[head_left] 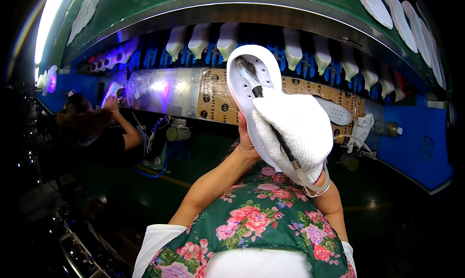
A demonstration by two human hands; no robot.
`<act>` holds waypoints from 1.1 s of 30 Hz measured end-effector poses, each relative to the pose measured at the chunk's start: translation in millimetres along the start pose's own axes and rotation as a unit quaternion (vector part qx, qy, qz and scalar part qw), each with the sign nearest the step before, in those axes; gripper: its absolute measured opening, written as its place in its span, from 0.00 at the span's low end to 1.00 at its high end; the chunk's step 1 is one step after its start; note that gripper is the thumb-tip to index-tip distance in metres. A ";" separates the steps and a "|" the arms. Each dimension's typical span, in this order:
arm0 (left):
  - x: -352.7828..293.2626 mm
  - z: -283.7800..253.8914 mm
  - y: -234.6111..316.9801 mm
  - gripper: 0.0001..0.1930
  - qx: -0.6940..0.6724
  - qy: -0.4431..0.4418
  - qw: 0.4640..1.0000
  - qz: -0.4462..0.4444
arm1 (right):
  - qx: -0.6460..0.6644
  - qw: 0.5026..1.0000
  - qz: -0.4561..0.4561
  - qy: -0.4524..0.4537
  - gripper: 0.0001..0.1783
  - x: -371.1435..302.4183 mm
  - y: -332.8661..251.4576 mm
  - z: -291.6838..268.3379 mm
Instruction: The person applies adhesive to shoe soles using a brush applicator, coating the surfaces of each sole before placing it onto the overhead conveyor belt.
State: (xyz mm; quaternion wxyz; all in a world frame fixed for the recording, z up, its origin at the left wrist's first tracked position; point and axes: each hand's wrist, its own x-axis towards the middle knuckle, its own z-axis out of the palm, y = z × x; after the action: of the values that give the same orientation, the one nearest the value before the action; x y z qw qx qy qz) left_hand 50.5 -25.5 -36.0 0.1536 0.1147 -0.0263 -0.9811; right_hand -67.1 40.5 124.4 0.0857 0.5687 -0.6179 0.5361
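Note:
In front of my chest is a white shoe sole (267,65), toe or heel end pointing away, with a raised rim and several small holes in its inner face. My bare left hand (245,136) is closed around its left side. A white knit glove covers my right hand (296,125), which grips a brush (248,72) over the sole. The dark bristles touch or nearly touch the sole's inner face near its far end. A dark tube (285,145) runs along the glove toward my wrist. The glove hides the brush's grip and part of the sole.
A perforated insole (334,111) lies on the cardboard-covered bench (213,96). Beyond it, several white shoe parts (293,48) sit in a row among blue holders. A cloth (361,130) and a bottle (389,129) are at right. Another person (97,123) works at left.

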 end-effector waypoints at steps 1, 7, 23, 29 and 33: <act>0.9 -3.6 0.2 0.55 -0.004 0.002 1.000 -0.010 | 0.013 1.000 0.022 -0.003 0.24 -2.2 -3.1 1.8; 9.0 -3.0 2.7 0.51 0.050 0.026 0.998 0.042 | 0.137 0.979 0.148 0.034 0.12 -3.1 -5.0 3.0; 25.1 33.3 11.5 0.59 0.130 -0.050 0.990 0.014 | 0.012 0.996 0.063 -0.067 0.22 -25.2 -3.8 20.9; 21.5 34.0 17.7 0.56 0.009 -0.066 0.998 0.016 | 0.040 0.995 0.085 0.023 0.16 -11.4 4.3 16.6; 29.0 7.5 21.8 0.56 -0.012 -0.114 0.993 -0.003 | 0.057 0.995 0.083 0.009 0.14 -13.5 -4.2 25.0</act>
State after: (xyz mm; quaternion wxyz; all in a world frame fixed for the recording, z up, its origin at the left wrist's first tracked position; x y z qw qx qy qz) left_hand 28.3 -55.0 -33.1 0.1483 -0.0002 -0.0318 -0.9884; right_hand -46.5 30.7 106.9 0.0138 0.5144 -0.6307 0.5809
